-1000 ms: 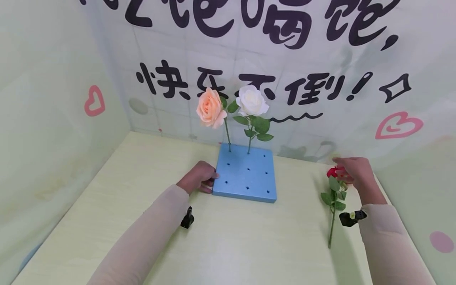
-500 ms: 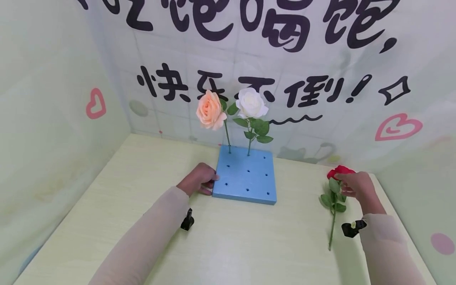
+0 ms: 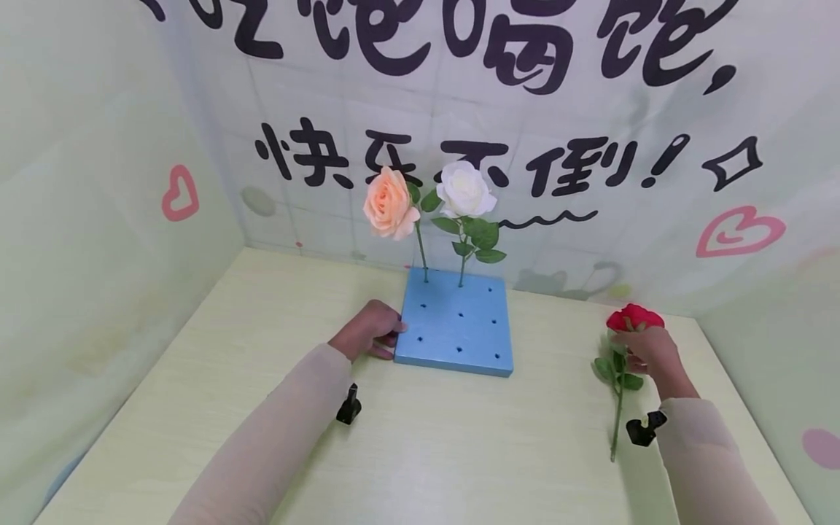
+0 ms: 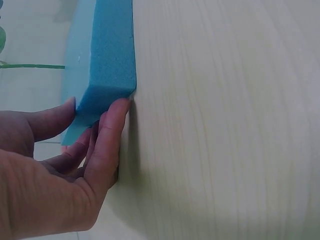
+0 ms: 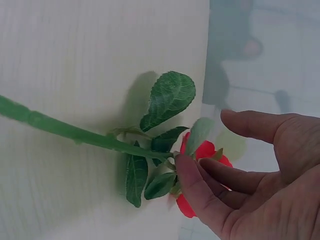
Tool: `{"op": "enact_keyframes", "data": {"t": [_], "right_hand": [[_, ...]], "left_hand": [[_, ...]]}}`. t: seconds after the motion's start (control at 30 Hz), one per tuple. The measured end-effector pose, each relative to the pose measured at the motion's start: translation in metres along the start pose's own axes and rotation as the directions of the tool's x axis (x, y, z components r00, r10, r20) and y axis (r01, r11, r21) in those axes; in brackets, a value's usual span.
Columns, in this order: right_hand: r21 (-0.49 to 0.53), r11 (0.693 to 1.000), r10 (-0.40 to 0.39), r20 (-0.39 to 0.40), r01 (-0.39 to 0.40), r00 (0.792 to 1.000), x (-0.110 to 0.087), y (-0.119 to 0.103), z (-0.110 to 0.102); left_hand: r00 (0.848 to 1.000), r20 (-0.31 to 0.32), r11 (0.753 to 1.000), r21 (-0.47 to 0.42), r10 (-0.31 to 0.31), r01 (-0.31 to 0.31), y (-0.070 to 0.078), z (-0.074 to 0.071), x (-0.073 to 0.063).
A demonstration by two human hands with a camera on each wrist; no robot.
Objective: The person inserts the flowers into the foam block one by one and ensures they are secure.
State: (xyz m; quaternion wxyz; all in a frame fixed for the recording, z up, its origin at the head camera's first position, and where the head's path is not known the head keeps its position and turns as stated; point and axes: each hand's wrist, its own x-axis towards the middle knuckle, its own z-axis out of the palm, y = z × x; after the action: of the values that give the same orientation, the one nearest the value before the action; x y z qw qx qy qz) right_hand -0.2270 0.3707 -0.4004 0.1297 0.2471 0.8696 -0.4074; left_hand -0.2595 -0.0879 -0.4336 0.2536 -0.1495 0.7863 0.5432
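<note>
A blue foam block with rows of small holes lies on the table. My left hand holds it by its left edge. In the left wrist view, the thumb is on the top face and the fingers touch the side. Upright in the back holes stand a peach rose and a white rose. At the right lies a red rose, its stem toward me. Just below its bloom is my right hand; in the right wrist view, fingertips touch the stem while the thumb stays apart.
The pale wooden table meets a printed fabric backdrop behind the block. Fabric side walls rise at left and right. A small black wrist camera sits on the left cuff, another black camera on the right.
My right hand has come down and nearer from above the red bloom to the stem just under it, uncovering the bloom. The left hand and the block stay in place.
</note>
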Motion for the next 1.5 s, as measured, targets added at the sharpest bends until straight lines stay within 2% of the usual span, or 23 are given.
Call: {"op": "enact_keyframes", "data": {"t": [0.1, 0.2, 0.33, 0.47, 0.83, 1.27, 1.4, 1.5], "right_hand": [[-0.007, 1.0, -0.015, 0.0, 0.015, 1.0, 0.003, 0.004, 0.005], [-0.059, 0.998, -0.024, -0.022, 0.023, 0.999, 0.004, 0.007, 0.011], [-0.12, 0.993, -0.021, -0.064, 0.013, 0.998, 0.006, 0.009, 0.018], [-0.136, 0.991, -0.004, -0.078, -0.007, 0.997, 0.007, 0.012, 0.022], [-0.165, 0.986, -0.036, -0.135, 0.013, 0.99, 0.003, 0.022, 0.019], [-0.294, 0.956, -0.037, -0.172, -0.016, 0.984, 0.005, 0.019, 0.016], [-0.271, 0.963, -0.049, -0.192, -0.004, 0.98, 0.007, 0.021, 0.016], [-0.181, 0.983, -0.051, -0.195, 0.015, 0.979, 0.008, 0.022, 0.016]], "left_hand": [[1.0, 0.008, 1.0, -0.005, 0.009, -0.009, 0.001, 0.0, -0.001], [1.0, 0.013, 1.0, -0.01, 0.015, -0.015, 0.002, 0.0, -0.003], [1.0, 0.009, 1.0, -0.014, 0.022, -0.022, 0.002, -0.001, -0.004], [1.0, 0.01, 1.0, -0.01, 0.023, -0.023, 0.001, 0.0, -0.004], [1.0, 0.004, 1.0, 0.007, 0.008, -0.008, -0.003, 0.004, -0.002], [1.0, -0.006, 1.0, -0.007, 0.005, -0.005, 0.001, 0.0, -0.004], [1.0, -0.008, 1.0, 0.004, 0.011, -0.011, 0.0, 0.001, -0.003], [1.0, -0.012, 1.0, 0.012, 0.007, -0.007, -0.001, 0.001, -0.004]]}}
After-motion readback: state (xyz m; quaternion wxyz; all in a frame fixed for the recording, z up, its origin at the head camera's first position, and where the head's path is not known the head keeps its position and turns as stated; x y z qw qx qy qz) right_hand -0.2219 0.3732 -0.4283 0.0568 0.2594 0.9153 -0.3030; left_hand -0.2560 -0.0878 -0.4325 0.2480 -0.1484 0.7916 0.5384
